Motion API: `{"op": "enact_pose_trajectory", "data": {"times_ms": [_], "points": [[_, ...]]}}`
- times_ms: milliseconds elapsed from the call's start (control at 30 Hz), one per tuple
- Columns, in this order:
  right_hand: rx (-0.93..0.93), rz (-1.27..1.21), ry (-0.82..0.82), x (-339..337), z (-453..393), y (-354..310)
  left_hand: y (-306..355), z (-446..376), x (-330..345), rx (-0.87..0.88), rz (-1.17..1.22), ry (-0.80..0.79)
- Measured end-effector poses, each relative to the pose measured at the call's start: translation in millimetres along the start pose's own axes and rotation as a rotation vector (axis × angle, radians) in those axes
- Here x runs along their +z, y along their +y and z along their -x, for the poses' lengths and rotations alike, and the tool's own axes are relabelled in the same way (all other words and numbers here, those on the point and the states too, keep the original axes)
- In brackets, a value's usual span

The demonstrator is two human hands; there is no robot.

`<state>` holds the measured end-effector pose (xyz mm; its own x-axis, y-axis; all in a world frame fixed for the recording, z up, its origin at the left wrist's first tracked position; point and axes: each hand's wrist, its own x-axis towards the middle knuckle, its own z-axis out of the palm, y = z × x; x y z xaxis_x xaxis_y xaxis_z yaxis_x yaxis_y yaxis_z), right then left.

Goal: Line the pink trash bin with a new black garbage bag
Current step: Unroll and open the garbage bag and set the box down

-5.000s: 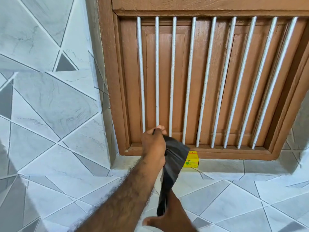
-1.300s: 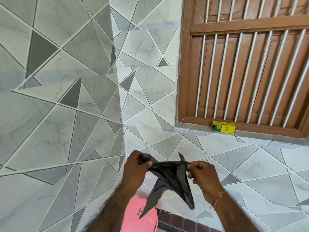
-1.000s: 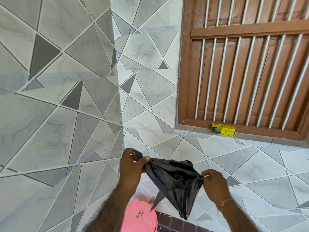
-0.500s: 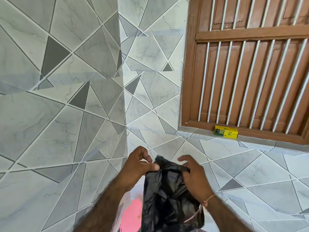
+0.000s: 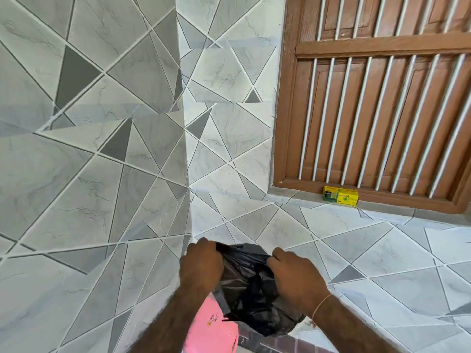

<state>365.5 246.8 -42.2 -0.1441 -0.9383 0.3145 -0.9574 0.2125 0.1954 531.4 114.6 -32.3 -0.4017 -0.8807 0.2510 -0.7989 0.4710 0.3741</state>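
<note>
A crumpled black garbage bag (image 5: 248, 291) hangs between my two hands at the bottom centre. My left hand (image 5: 201, 267) grips the bag's top edge on the left, fingers curled around the plastic. On the right, my right hand (image 5: 295, 276) pinches the same edge; a thin thread band circles that wrist. The hands are a short way apart and the bag's mouth shows partly spread between them. Below my left forearm, part of the pink trash bin (image 5: 212, 329) shows at the bottom edge; the bag's lower end hangs just right of it.
Grey tiled walls meet in a corner (image 5: 187, 149) straight ahead. A brown wooden window with white bars (image 5: 377, 103) fills the upper right, with a small yellow box (image 5: 340, 195) on its sill. A dark brick strip (image 5: 270, 343) runs along the bottom edge.
The bag came off the window sill five seconds ago. Over the last second my hands shifted along its top edge and pulled it apart, spreading the mouth wider above the pink bin.
</note>
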Motion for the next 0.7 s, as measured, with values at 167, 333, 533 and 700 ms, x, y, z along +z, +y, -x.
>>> {"op": "enact_pose_trajectory", "data": {"times_ms": [167, 333, 533, 700], "points": [[0.101, -0.002, -0.003, -6.3, 3.4, -2.5, 5.7, 4.0, 21.2, -0.035, 0.514, -0.021], [0.241, -0.002, -0.145, 0.3, 14.5, 24.1, -25.2, -1.9, 23.9, 0.208, -0.008, -0.042], [0.379, -0.050, -0.295, 27.3, 25.0, 41.2, -7.6, 8.8, 15.9, 0.026, -0.106, 0.004], [0.621, -0.419, -0.232, 32.5, 17.4, 35.6, -0.8, 1.4, 25.7, -0.317, 0.794, 0.004]]}}
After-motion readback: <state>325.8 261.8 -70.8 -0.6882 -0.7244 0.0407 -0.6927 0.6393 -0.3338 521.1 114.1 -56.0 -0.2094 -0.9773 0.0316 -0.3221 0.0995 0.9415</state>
